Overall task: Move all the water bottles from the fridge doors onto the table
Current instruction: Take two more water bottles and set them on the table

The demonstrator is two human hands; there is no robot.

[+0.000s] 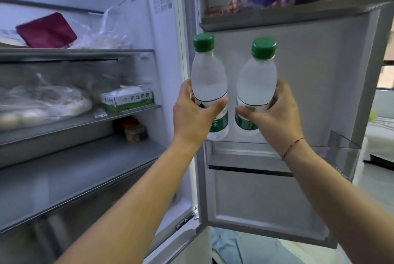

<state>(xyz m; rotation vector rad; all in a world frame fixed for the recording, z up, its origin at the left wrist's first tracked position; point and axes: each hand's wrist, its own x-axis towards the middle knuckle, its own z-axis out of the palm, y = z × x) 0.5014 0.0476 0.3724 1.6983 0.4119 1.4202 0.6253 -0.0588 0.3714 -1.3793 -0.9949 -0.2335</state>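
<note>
A person's left hand [196,114] grips a first water bottle [207,80] and the right hand [277,112] grips a second water bottle [257,80]. Each thumb lies across the green label and the fingers curl round the back. Both green-capped bottles stand upright, side by side and apart, against the open fridge door [309,84], their bases just above the rim of the lower door bin [332,150]. Snack packets fill the upper door bin [245,19]; a green-and-white carton [128,99] sits on a fridge shelf at left.
</note>
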